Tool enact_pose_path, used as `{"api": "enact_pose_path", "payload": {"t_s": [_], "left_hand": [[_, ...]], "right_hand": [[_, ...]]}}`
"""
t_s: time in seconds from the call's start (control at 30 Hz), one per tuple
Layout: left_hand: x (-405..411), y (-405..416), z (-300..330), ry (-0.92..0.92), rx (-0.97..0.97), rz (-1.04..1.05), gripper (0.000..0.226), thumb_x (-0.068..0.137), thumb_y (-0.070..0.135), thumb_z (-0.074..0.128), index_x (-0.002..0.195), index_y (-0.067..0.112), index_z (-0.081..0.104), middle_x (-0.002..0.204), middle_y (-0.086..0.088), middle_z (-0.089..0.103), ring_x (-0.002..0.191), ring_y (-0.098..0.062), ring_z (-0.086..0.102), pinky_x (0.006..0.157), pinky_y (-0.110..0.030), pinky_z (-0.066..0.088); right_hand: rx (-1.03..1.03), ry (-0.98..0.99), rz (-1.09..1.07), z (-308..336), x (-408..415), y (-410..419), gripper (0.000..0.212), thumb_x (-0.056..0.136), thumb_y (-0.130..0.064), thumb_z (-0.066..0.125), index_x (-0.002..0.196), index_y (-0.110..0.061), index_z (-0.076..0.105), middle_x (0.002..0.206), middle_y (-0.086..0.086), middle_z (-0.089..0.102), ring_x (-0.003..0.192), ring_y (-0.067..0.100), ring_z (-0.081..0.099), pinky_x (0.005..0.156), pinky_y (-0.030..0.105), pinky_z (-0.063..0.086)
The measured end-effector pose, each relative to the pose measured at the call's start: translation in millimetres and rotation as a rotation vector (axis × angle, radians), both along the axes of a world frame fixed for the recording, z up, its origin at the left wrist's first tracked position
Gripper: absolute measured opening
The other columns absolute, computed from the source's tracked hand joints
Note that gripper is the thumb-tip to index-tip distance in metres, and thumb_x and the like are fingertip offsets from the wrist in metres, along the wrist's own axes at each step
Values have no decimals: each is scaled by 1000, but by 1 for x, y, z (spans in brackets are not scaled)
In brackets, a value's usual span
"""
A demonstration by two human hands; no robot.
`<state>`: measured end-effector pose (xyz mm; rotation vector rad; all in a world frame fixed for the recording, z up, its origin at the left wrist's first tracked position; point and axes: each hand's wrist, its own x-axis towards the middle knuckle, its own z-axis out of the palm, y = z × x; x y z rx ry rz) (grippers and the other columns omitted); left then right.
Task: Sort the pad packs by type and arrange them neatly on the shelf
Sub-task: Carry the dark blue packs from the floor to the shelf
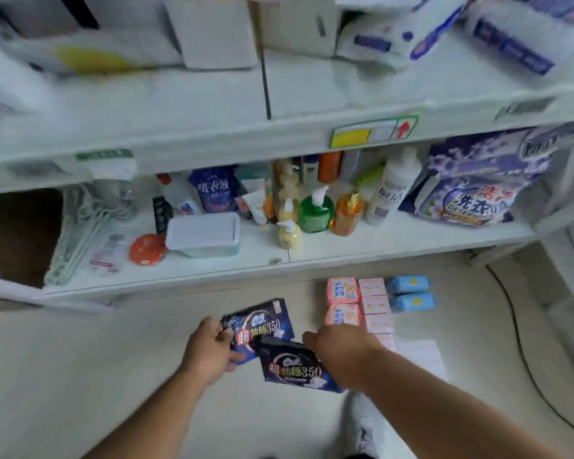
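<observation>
Dark pad packs (262, 329) one in each grip, left hand (206, 352), right hand (342, 352), above floor

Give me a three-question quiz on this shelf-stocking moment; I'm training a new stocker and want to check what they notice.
1. True or false: each hand holds a dark blue pad pack.
2. Which packs lie farthest right in the group on the floor? A) pink B) light blue C) dark blue
3. Fill in: the green pump bottle stands on the ____ shelf.

Key
1. True: the left hand grips one dark blue pack, the right hand another dark blue pack.
2. B: the light blue packs lie right of the pink packs.
3. Lower: the green pump bottle is on the lower shelf, below the upper shelf.
</observation>
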<state>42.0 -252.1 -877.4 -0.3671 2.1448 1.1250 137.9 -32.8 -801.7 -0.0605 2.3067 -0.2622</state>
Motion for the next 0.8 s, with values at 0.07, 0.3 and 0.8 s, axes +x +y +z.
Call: {"api": "enact_pose_path", "payload": {"t_s": [0.07, 0.3, 0.8], "left_hand": [[19, -15, 76, 23, 47, 31, 12, 101, 8, 48, 102, -3, 42, 97, -21, 63, 55, -21, 71, 46, -30, 54], [59, -48, 296, 148, 201, 12, 15, 87, -11, 59, 92, -7, 46, 85, -25, 65, 76, -32, 67, 69, -36, 52], [117, -45, 194, 211, -119, -356, 16, 89, 5, 57, 93, 19, 64, 91, 10, 63, 87, -13, 60, 77, -21, 41]], "right_hand": [[-28, 54, -11, 73, 16, -4, 42, 90, 0, 57, 128, -16, 48, 117, 12, 57, 106, 37, 61, 72, 39, 45], [19, 209, -29, 285, 56, -18, 34, 90, -4, 53, 119, -20, 48, 113, 11, 61, 102, 35, 63, 74, 38, 51], [225, -10, -359, 208, 160, 60, 22, 92, -16, 57, 90, -25, 36, 76, -5, 49, 68, 20, 52, 44, 26, 31]]}}
